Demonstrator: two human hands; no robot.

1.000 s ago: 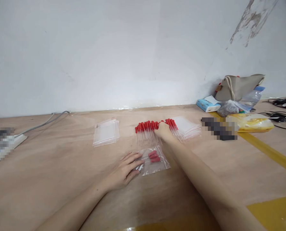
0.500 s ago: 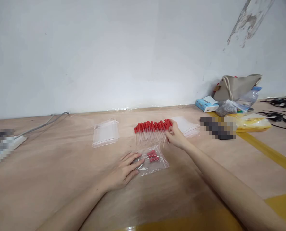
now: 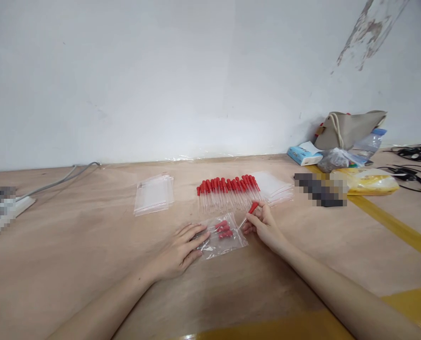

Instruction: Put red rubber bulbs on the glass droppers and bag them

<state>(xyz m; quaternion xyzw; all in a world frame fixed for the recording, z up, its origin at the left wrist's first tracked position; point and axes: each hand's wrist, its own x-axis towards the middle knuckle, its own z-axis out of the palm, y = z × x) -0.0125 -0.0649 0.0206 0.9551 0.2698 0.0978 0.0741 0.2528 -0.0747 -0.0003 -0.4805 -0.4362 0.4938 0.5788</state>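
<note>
A clear zip bag lies flat on the table with a few red-bulbed droppers inside. My left hand rests over the bag's left end, fingers spread and pressing on it. Just off the bag's right end, my right hand pinches a dropper just below its red bulb. The dropper is tilted, its clear tube pointing down and left toward the bag's edge. Behind both hands a row of droppers lies side by side, red bulbs toward the wall and clear tubes toward me.
A stack of clear zip bags lies left of the row, and white sheets or bags lie at its right. Farther right are a blue tissue pack, a yellow pack, a grey bag and black cables.
My right hand has drawn one dropper away from the row and brought it toward me, near the bag's right end. My left hand stays on the bag.
</note>
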